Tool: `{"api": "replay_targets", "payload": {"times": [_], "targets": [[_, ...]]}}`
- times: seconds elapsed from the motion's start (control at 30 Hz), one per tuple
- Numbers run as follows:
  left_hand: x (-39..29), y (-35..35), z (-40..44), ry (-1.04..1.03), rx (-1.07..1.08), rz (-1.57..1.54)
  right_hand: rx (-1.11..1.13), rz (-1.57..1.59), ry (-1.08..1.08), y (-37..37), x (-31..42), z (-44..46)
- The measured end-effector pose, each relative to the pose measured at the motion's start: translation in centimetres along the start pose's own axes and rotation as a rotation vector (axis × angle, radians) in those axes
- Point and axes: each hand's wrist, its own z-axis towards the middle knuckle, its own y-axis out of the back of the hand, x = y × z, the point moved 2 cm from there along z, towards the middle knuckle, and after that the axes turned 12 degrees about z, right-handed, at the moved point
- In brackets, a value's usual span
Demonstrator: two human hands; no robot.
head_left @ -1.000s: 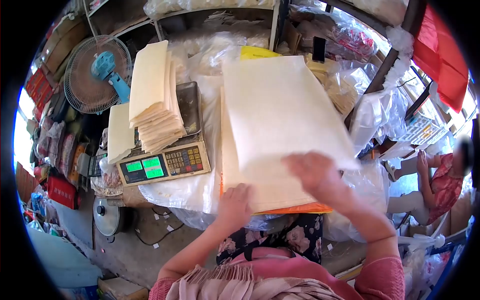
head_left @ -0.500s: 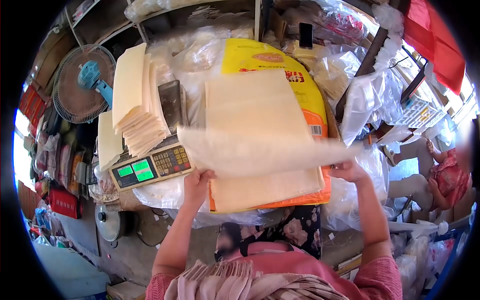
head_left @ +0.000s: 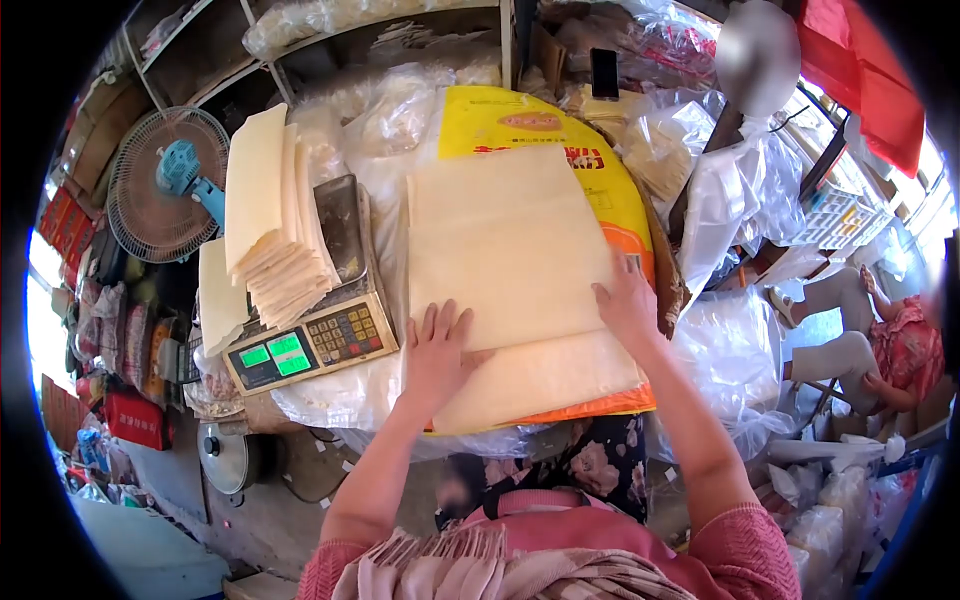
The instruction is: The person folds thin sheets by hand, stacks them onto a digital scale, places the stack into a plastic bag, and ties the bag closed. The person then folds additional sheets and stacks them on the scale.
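Note:
In front of me lies a stack of thin, flat, cream-coloured sheets (head_left: 505, 230), its upper layer ending in an edge across the lower part of the stack. My left hand (head_left: 437, 350) rests on the sheets' left side, fingers spread and palm down. On the right side, my right hand (head_left: 628, 305) touches the edge with its fingers stretched out. Neither hand grips anything. Beneath the sheets is a yellow and orange printed bag (head_left: 625, 200). To the left, a pile of folded cream sheets (head_left: 275, 215) sits on a digital scale (head_left: 315, 345) with lit green displays.
A fan (head_left: 170, 185) stands at the far left, above a lidded pot (head_left: 228, 460). Clear plastic bags (head_left: 730, 350) crowd the right side. A phone (head_left: 604, 74) lies at the back. Another person (head_left: 900, 345) sits at the far right.
The sheet that was lifted and blurred between my hands now lies flat on the stack. Both hands have moved forward onto it, and their fingers have opened.

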Motion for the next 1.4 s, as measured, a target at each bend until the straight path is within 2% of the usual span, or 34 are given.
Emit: {"api": "replay_targets", "payload": {"times": [0.07, 0.1, 0.2, 0.27, 0.3, 0.33, 0.4, 0.43, 0.5, 0.53, 0.57, 0.63, 0.67, 0.7, 0.73, 0.8, 0.83, 0.87, 0.93, 1.03, 1.13, 1.23, 1.33, 1.4], "targets": [[0.2, -0.3, -0.3, -0.003, 0.016, 0.03, -0.07, -0.092, 0.315, -0.5, 1.2, -1.3], [0.3, -0.3, -0.5, -0.025, 0.003, 0.042, 0.012, -0.098, 0.377, -2.2, 0.4, -1.9], [1.1, -0.6, -0.5, -0.089, -0.027, 0.047, 0.095, -0.35, 0.391, -6.0, -1.6, -4.6], [3.3, -1.1, -0.5, -0.12, -0.022, 0.011, 0.149, -0.281, 0.347, -5.7, -1.4, -4.1], [3.7, 0.4, -0.7, -0.095, -0.152, 0.025, 0.208, -0.26, 0.291, -4.8, -0.2, -3.8], [4.3, 1.2, -0.8, -0.096, -0.165, 0.015, 0.262, -0.238, 0.236, -4.0, 1.2, -3.7], [5.1, 3.0, -0.8, -0.093, -0.194, -0.007, 0.305, 0.002, 0.434, -3.0, 5.3, -4.3], [3.8, 5.1, -0.7, -0.182, -0.233, -0.067, 0.326, 0.125, 0.528, -2.8, 7.6, -4.8], [1.0, 8.5, -0.2, -0.147, -0.458, -0.188, 0.332, -0.031, 0.588, -3.3, 10.6, -4.7], [0.3, 9.2, -0.3, -0.125, -0.568, -0.251, 0.322, -0.144, 0.605, -3.5, 11.0, -4.3], [1.1, 8.4, -0.7, 0.065, -0.671, -0.31, 0.27, -0.006, 0.694, -2.5, 11.4, -4.5], [4.1, 4.2, -0.6, 0.391, -0.667, -0.865, 0.16, 0.271, 0.87, 0.4, 11.8, -4.9], [4.9, 2.7, -1.0, 0.565, -0.645, -1.142, 0.156, 0.248, 0.901, 1.0, 11.0, -5.3], [4.5, 2.8, -1.4, 0.566, -0.475, -1.219, 0.157, 0.225, 0.932, 1.7, 9.8, -6.0], [4.0, 1.8, -2.3, 0.467, -0.394, -1.175, 0.158, 0.202, 0.965, 2.3, 8.7, -6.8], [3.1, 1.4, -3.5, 0.251, -0.489, -0.981, 0.219, 0.282, 0.806, 0.6, 3.8, -8.2], [3.9, 0.1, -4.2, 0.134, -0.307, -0.793, 0.25, 0.319, 0.724, -0.1, 1.8, -8.5], [4.2, 1.0, -4.3, -0.221, -0.257, -0.63, 0.318, 0.433, 0.405, -0.2, 0.3, -8.2], [3.7, 1.2, -4.4, 0.194, 0.293, -0.786, 0.419, 0.633, -0.244, -0.7, -1.8, -8.2], [2.2, 0.9, -2.2, 0.616, -0.173, -1.046, 0.236, 0.42, -0.255, -1.8, -2.8, -5.6], [0.4, 2.4, 0.0, -0.055, -0.336, -0.051, 0.2, 0.156, -0.193, -2.2, -1.8, -3.8], [0.0, 0.6, -0.2, -0.142, -0.157, -0.074, 0.066, 0.086, 0.004, -1.9, -0.1, -4.0], [2.4, -0.6, 1.0, -0.288, -0.154, -0.024, 0.11, -0.229, 0.497, -0.3, 2.0, -4.2], [4.1, -0.3, 1.2, -0.25, -0.083, -0.132, 0.365, -0.172, 0.505, 0.3, 0.3, -4.2]]}}
